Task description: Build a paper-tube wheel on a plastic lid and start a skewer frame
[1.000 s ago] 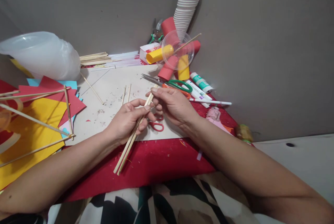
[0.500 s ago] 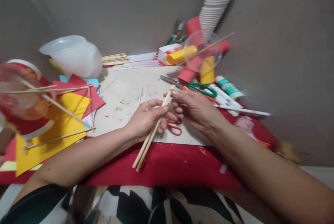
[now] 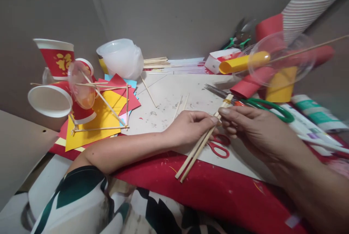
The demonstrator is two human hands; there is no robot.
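A pair of pale wooden chopsticks (image 3: 194, 156) slants up and away from me, the near ends spread slightly apart. A yellowish rubber band (image 3: 227, 100) is wound around the far ends. My left hand (image 3: 195, 126) pinches the sticks around their upper middle. Just below the band, the thumb and fingers of my right hand (image 3: 249, 126) are closed at the sticks; the exact contact is partly hidden. Under the hands lie red-handled scissors (image 3: 219, 150) on a white board (image 3: 160, 114). Green-handled scissors (image 3: 272, 107) rest beyond my right hand.
On the left, a stick frame with paper cups (image 3: 61, 59) stands over yellow paper (image 3: 95, 117). Behind are plastic bowls (image 3: 122, 59) and a bundle of thin sticks (image 3: 156, 62). A paper-roll pinwheel shape (image 3: 247, 62) and stacked cups (image 3: 313, 1) stand right. Red cloth (image 3: 226, 186) covers the front edge.
The view has swung left, bringing more of the cup structure into sight. My right fingers sit slightly lower on the chopsticks, so the rubber band at their far ends now shows clearly.
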